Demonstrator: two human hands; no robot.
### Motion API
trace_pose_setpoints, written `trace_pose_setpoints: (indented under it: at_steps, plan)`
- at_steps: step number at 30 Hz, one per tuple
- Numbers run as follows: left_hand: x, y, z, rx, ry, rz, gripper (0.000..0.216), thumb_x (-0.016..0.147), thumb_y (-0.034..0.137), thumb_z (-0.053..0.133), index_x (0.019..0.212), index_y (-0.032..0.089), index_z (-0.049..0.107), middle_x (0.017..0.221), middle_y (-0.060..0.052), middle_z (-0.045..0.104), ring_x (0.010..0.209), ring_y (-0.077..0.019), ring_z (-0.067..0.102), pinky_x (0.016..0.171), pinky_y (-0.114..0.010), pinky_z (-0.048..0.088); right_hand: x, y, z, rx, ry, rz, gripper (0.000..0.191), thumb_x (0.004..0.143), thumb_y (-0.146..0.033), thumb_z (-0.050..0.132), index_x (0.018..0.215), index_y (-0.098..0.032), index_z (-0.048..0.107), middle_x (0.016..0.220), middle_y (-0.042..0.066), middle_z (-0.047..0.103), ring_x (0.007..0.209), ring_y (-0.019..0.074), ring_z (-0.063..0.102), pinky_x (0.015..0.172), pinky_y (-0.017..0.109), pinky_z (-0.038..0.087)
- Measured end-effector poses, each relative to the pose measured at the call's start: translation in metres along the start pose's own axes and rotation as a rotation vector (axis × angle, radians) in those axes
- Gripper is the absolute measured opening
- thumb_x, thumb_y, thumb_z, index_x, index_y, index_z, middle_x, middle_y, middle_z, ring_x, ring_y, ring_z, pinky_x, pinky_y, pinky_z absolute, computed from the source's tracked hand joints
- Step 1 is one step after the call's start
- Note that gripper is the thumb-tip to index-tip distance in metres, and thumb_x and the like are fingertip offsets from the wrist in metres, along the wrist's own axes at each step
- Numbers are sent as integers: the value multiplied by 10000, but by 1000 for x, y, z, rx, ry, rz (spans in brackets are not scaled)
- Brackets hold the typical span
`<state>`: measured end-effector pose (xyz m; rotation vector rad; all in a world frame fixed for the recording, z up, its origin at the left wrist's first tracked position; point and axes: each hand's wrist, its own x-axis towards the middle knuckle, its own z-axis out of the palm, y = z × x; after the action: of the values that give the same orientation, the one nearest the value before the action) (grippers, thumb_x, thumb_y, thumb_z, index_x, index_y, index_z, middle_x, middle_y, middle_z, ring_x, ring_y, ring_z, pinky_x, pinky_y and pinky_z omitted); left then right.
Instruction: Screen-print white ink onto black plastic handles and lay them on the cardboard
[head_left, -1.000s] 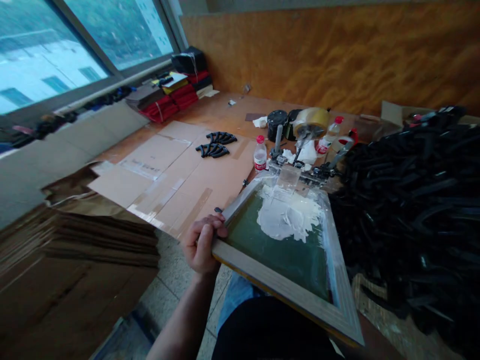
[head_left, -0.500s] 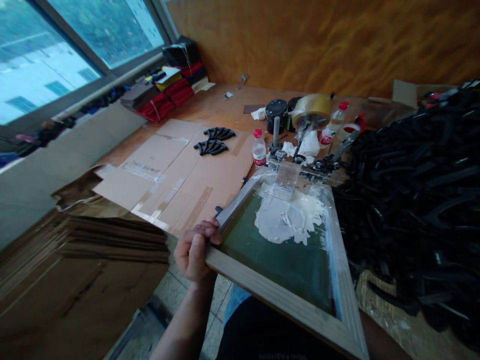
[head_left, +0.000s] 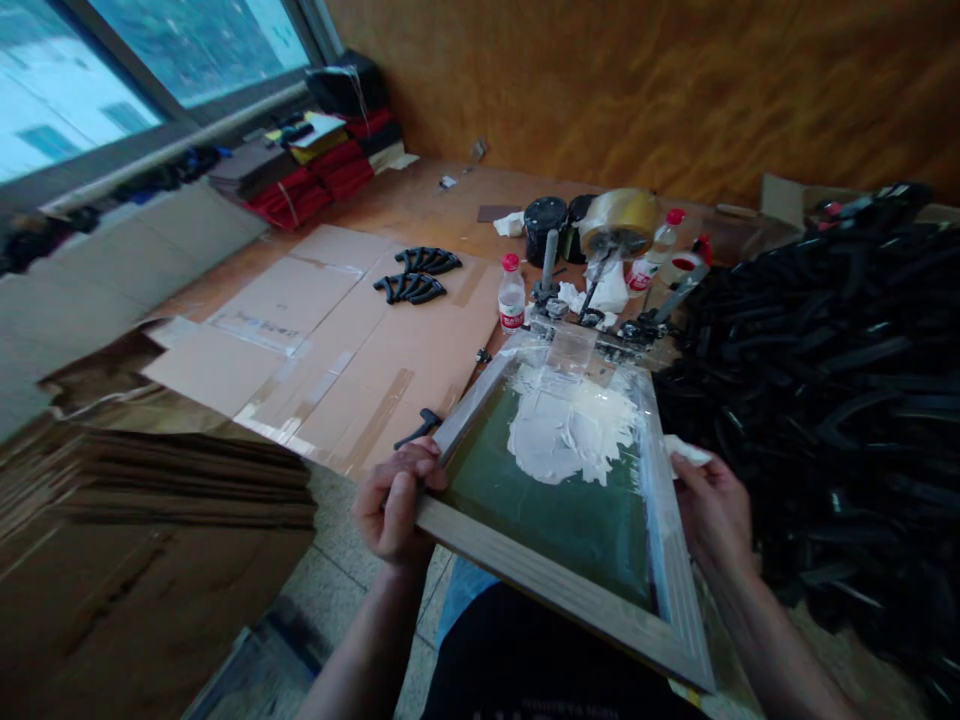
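My left hand (head_left: pixel 396 500) is wrapped round the near left corner of a wooden screen-printing frame (head_left: pixel 559 578), which is tilted up towards me. White ink (head_left: pixel 555 440) lies thick on its green mesh, towards the far end. Beyond the frame's right side, my right hand (head_left: pixel 716 510) pinches a crumpled white wipe (head_left: pixel 688 450), perhaps tissue or cloth. Metal clamps (head_left: pixel 551 300) stand at the frame's far edge. One black curved plastic piece (head_left: pixel 420 428) lies on the cardboard just past my left hand.
Flattened cardboard (head_left: pixel 330 330) covers the table's left part, with several black pieces (head_left: pixel 412 288) laid on it. A red-capped bottle (head_left: pixel 511 295) stands behind the frame, near a tape roll (head_left: pixel 619 225). Black parts (head_left: pixel 840 400) are heaped at right; stacked cardboard (head_left: pixel 172 490) stands at lower left.
My right hand has come into view on the frame's right side with the white wipe. My left hand keeps its grip on the corner. The view has shifted slightly.
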<state>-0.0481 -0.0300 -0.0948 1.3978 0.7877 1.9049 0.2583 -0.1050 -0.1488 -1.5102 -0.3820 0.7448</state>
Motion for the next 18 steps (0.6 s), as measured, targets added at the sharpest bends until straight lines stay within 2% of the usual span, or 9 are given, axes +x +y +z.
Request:
trace_pose_setpoints:
  at_steps: [2,4,6,8,11,14,18]
  plan:
    - [-2,-3,-2,-19,-12,5,200,857,162,489,810,158,683,605,-7,619,600,-147,571,754,-402,475,9,-19,-9,-124,73,-177,322,656,-319,793,922,-177,680,804,-13,692,716,155,650,698,316,565]
    - [-4,-4,-4,-29,-17,-5,196,859,155,490,810,153,680,612,-11,623,614,-150,579,766,-407,473,12,-49,-5,-323,23,-420,269,701,-280,756,952,-201,701,885,3,722,782,170,674,758,326,564]
    - [-5,-5,-6,-40,-26,-4,190,858,153,495,812,150,679,617,-13,627,616,-150,580,771,-408,474,7,-79,15,-533,-236,-632,200,774,-219,683,971,-235,717,942,11,739,837,177,690,801,325,562]
    - [-5,-5,-7,-51,-32,-2,189,858,147,496,823,150,682,625,-14,630,615,-146,577,775,-407,475,-3,-103,44,-656,-597,-854,236,821,-128,591,969,-256,723,974,7,745,896,170,695,835,309,556]
    - [-5,-6,-8,-54,-47,4,195,861,137,490,837,147,683,630,-18,630,612,-144,573,765,-400,470,-14,-115,88,-706,-983,-1138,339,845,-34,472,982,-225,715,971,26,745,912,155,690,828,297,557]
    - [-5,-6,-9,-50,-67,11,196,867,135,482,851,144,678,625,-19,624,607,-147,570,757,-404,463,-16,-109,115,-752,-1194,-1248,342,858,-10,422,951,-180,704,920,53,737,864,156,677,774,302,556]
    - [-4,-6,-9,-73,-81,15,198,869,131,474,861,135,672,627,-20,618,597,-145,564,750,-404,452,-11,-94,128,-811,-1360,-1215,341,827,24,418,879,-164,698,843,53,723,801,150,659,723,272,530]
